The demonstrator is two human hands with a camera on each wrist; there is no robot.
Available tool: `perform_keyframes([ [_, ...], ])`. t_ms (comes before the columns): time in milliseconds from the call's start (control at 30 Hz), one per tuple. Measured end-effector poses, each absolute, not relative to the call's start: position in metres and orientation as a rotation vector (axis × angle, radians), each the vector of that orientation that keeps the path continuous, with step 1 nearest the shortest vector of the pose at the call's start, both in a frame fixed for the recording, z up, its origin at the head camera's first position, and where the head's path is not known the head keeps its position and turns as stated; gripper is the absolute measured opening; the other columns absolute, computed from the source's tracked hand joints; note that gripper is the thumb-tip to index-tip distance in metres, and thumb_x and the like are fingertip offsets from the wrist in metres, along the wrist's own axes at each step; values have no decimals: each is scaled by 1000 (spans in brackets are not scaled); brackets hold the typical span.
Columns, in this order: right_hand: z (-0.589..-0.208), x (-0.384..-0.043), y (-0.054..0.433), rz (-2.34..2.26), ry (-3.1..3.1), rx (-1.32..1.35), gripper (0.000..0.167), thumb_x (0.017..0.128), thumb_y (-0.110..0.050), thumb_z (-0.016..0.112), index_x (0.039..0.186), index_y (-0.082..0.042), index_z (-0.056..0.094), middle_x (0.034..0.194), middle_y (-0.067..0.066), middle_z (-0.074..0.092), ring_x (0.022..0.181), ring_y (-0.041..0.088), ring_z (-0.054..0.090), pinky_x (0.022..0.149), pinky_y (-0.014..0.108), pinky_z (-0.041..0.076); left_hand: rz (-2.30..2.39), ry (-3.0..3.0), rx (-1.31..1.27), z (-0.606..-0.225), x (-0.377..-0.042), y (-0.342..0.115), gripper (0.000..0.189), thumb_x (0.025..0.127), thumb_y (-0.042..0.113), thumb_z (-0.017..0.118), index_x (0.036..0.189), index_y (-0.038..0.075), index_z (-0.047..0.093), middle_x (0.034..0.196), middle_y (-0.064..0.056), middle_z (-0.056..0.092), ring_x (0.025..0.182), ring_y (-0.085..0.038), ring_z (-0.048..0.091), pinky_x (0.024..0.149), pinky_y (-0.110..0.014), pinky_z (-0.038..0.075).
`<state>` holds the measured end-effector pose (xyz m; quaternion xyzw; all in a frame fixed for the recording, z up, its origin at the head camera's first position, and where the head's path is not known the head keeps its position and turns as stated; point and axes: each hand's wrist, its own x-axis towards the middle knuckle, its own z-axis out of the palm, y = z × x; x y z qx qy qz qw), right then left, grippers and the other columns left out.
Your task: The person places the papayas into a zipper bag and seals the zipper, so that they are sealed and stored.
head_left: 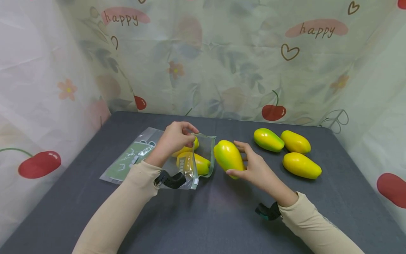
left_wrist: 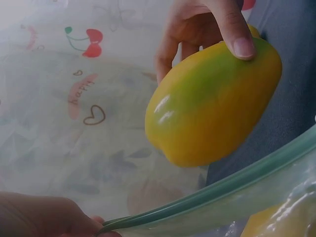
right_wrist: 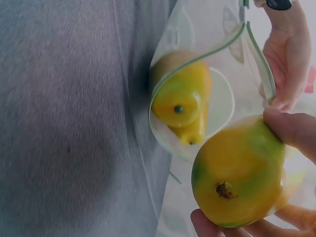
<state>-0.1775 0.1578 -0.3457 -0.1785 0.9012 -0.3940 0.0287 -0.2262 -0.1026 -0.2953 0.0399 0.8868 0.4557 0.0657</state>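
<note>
Printed cloth behind the table and at both sides. Dark tabletop below. Clear zip bag with green print lies left of centre, mouth gaping to the right. Left hand: thumb and fingers pinching the bag's rim at the far end of the mouth. Right hand: thumb on one side, fingers on the other, gripping a yellow-green mango-like fruit. Held fruit is off the table, just right of the bag mouth; can't tell if it touches the rim. Two bagged fruits visible, touching, stem ends toward the mouth. Right side of table, three loose ones close together: greenish fruit far left, yellow fruit far right, nearest fruit in front. Black wrist device on left wrist, second device on right. White zip slider at mouth's near end.
</note>
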Motion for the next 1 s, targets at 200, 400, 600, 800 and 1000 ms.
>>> perform_keyframes([
  [200, -350, -178, 144, -1220, 2754, -573, 87, 77, -30, 82, 145, -14, 30, 145, 11, 44, 120, 32, 57, 90, 44, 53, 1393, 2656, 109, -295, -226, -102, 18, 88, 9, 59, 103, 15, 69, 90, -8, 68, 76, -20, 70, 81, -45, 55],
  [400, -355, -179, 132, -1192, 2749, -644, 86, 76, -26, 83, 145, -13, 33, 143, 12, 46, 119, 32, 58, 93, 47, 51, 1389, 2653, 112, -295, -225, -102, 19, 88, 9, 60, 104, 14, 68, 92, -8, 68, 77, -21, 70, 82, -44, 55],
  [600, -358, -179, 125, -1137, 2752, -782, 84, 76, -24, 83, 145, -9, 38, 139, 12, 49, 114, 30, 59, 94, 48, 50, 1385, 2660, 119, -294, -224, -102, 19, 89, 9, 59, 104, 15, 68, 90, -8, 69, 81, -26, 71, 79, -43, 55],
  [800, -358, -179, 121, -1059, 2783, -927, 82, 77, -24, 81, 147, -12, 40, 129, 11, 54, 104, 23, 55, 90, 45, 49, 1375, 2668, 130, -294, -225, -102, 19, 90, 9, 58, 104, 15, 69, 90, -7, 69, 81, -25, 71, 77, -42, 55],
  [1000, -357, -181, 120, -1046, 2768, -952, 82, 78, -25, 81, 148, -16, 39, 130, 8, 54, 104, 21, 54, 90, 45, 49, 1365, 2677, 137, -294, -225, -102, 18, 89, 11, 60, 103, 15, 69, 90, -7, 69, 78, -22, 71, 76, -42, 55],
])
